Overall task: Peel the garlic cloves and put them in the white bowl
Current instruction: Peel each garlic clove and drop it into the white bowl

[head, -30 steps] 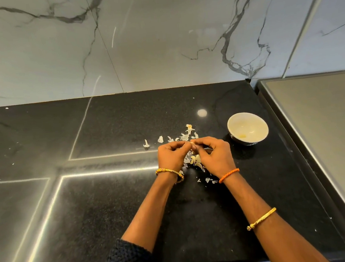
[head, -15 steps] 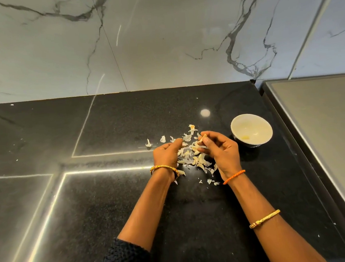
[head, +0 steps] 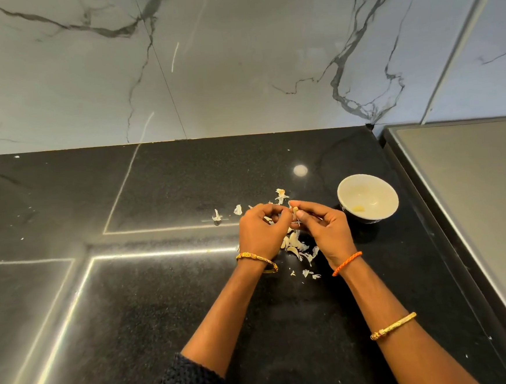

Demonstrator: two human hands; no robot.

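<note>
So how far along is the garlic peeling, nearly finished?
Partly. The white bowl holds one small yellowish piece, probably a peeled clove. Loose skins litter the black counter. Right now both hands, left hand and right hand, pinch a garlic clove between them. More pale pieces lie below the hands; whether they're unpeeled cloves is unclear.

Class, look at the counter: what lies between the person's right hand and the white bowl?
Only bare black counter. The head view shows nothing between the right hand and the white bowl.

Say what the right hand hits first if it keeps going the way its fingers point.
Likely the left hand: the right hand points left across the garlic clove it pinches, fingertips nearly meeting. Depth unclear.
</note>
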